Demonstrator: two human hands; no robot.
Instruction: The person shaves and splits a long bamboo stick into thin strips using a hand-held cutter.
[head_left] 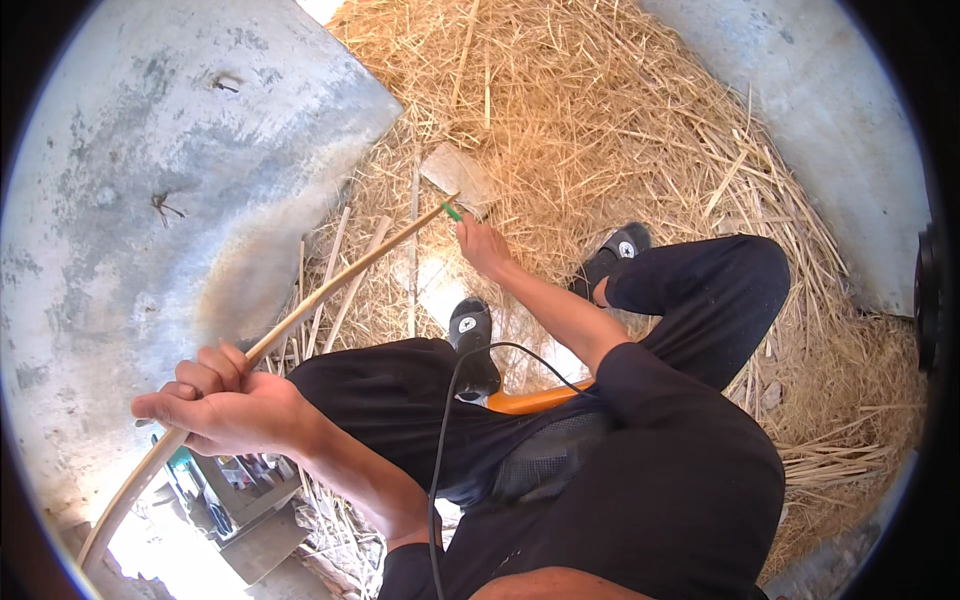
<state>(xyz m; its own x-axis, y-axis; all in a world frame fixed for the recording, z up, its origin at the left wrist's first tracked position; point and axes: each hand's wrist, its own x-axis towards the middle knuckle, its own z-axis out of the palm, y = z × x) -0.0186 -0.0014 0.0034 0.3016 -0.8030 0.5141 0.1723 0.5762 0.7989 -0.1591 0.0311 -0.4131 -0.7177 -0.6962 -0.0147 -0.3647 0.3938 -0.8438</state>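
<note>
My left hand (235,405) is closed around a long, pale bamboo strip (345,277) at the lower left. The strip slants up to the right, and its thin far end reaches my right hand (483,246). The fingers of my right hand are closed on a small green-handled tool (452,212), whose green part shows right against the strip's tip. Most of the tool is hidden, so its kind cannot be made out. Just beyond the tip, a flat greyish slab (455,172) lies among the shavings.
Straw-like shavings (580,120) cover the floor ahead and to the right. A weathered bluish wall (150,190) stands at left, another wall (820,130) at far right. An open toolbox (240,490) sits below my left hand. A black cable (440,440) crosses my lap above an orange seat edge (535,402).
</note>
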